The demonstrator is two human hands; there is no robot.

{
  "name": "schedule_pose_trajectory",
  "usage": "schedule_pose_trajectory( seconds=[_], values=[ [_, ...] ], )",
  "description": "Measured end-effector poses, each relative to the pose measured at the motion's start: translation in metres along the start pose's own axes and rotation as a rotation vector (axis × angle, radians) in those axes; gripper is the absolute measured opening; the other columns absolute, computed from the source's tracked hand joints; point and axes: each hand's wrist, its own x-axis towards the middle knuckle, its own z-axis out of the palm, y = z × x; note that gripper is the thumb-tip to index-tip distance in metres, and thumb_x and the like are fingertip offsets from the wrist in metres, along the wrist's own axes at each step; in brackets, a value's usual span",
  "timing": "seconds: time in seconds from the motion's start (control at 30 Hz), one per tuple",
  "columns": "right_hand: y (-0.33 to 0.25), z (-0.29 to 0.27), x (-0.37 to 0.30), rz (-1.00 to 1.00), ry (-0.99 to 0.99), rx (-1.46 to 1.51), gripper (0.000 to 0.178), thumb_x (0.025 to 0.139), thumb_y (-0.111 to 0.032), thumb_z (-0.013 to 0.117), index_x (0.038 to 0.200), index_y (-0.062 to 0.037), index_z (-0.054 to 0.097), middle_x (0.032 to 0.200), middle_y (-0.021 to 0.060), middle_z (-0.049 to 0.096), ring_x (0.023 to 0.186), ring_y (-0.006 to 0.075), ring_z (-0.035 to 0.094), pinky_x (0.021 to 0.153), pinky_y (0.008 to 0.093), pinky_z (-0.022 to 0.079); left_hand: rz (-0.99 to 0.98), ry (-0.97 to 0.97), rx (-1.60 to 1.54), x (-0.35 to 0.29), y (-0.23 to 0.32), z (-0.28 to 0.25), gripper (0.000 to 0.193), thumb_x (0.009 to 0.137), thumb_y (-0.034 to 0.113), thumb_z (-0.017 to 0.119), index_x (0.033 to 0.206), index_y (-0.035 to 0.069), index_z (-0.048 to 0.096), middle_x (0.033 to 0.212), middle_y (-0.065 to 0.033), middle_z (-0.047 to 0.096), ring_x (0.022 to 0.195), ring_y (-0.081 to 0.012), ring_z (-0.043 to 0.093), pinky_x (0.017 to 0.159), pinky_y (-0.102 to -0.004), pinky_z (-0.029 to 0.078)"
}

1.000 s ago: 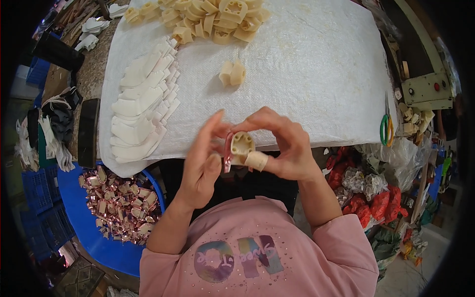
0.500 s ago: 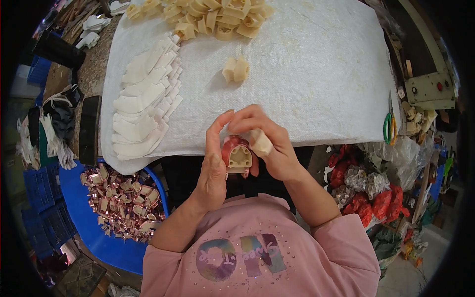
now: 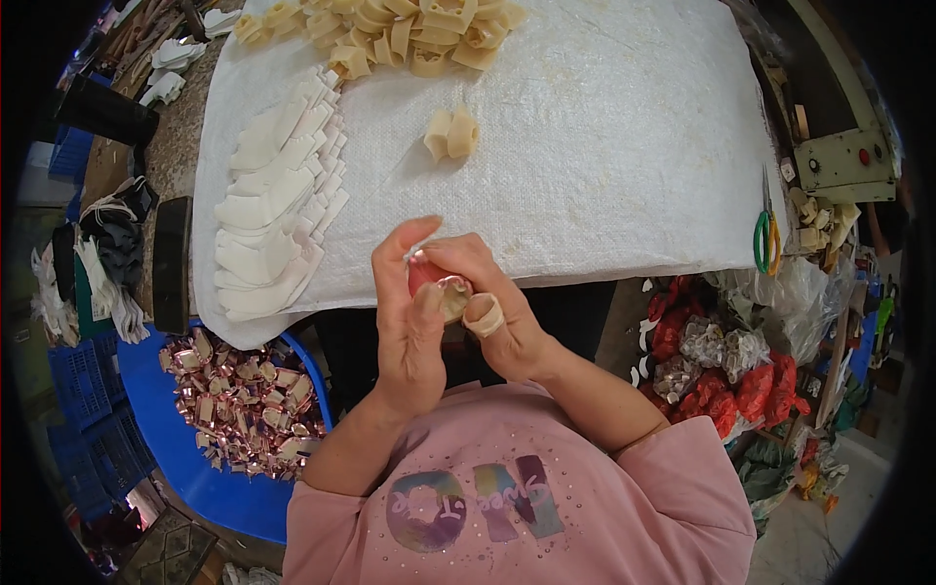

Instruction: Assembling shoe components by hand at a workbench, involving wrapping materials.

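Between my two hands, just in front of the table's near edge, is a small shoe heel (image 3: 454,299), cream and hollowed at its end, with a shiny pink-red covering round it. My left hand (image 3: 402,336) is closed along its left side, the thumb pressed on it. From the right, my right hand (image 3: 509,336) grips it, fingers over its far side. A beige cover (image 3: 484,315) sits on the right thumb. The fingers hide much of the heel. Two bare cream heels (image 3: 450,134) stand on the white woven sheet (image 3: 604,175) beyond my hands.
Many cream heels (image 3: 409,29) are heaped at the back. Overlapping white cut pieces (image 3: 268,214) lie at the left. A blue basin (image 3: 219,497) holds pink metallic heels (image 3: 249,405). Green-and-orange-handled scissors (image 3: 766,242) lie at the right edge, above red and clear plastic bags (image 3: 726,375).
Both hands have shifted slightly left with the heel. The heel has turned, its hollow end now shows less, and the right fingers have closed over its far side.
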Motion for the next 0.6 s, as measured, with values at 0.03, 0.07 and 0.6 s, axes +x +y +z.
schedule_pose_trajectory(
  seconds=[0.03, 0.07, 0.6],
  values=[
    [-0.002, 0.009, -0.002, 0.067, 0.084, 0.157, 0.032, 0.098, -0.024, 0.039, 0.121, -0.0044, 0.049, 0.12, 0.0111, 0.046, 0.107, 0.0242, 0.045, 0.096, 0.0369, 0.033, -0.097, -0.021, -0.116, 0.002, 0.006, -0.001, 0.055, 0.096, 0.037, 0.038, 0.135, 0.0, 0.024, 0.107, -0.0086, 0.049, 0.094, -0.0116, 0.049, 0.082, -0.026, 0.042],
    [-0.004, 0.014, -0.002, 0.135, 0.168, 0.313, 0.035, 0.098, -0.025, 0.038, 0.125, -0.004, 0.047, 0.12, 0.012, 0.046, 0.107, 0.024, 0.045, 0.096, 0.0356, 0.034, -0.193, -0.042, -0.232, 0.004, 0.009, -0.002, 0.051, 0.097, 0.03, 0.038, 0.137, 0.001, 0.023, 0.108, -0.0081, 0.049, 0.096, -0.0118, 0.048, 0.085, -0.0272, 0.041],
    [-0.016, 0.003, 0.005, 0.287, 0.118, 0.221, 0.043, 0.099, -0.033, 0.035, 0.13, -0.0048, 0.044, 0.099, 0.0091, 0.048, 0.075, 0.0166, 0.048, 0.065, 0.0267, 0.041, -0.257, -0.24, -0.459, 0.005, -0.004, -0.016, 0.077, 0.092, 0.059, 0.032, 0.147, 0.012, 0.004, 0.109, -0.0094, 0.052, 0.093, -0.0175, 0.056, 0.074, -0.0311, 0.05]
  ],
)
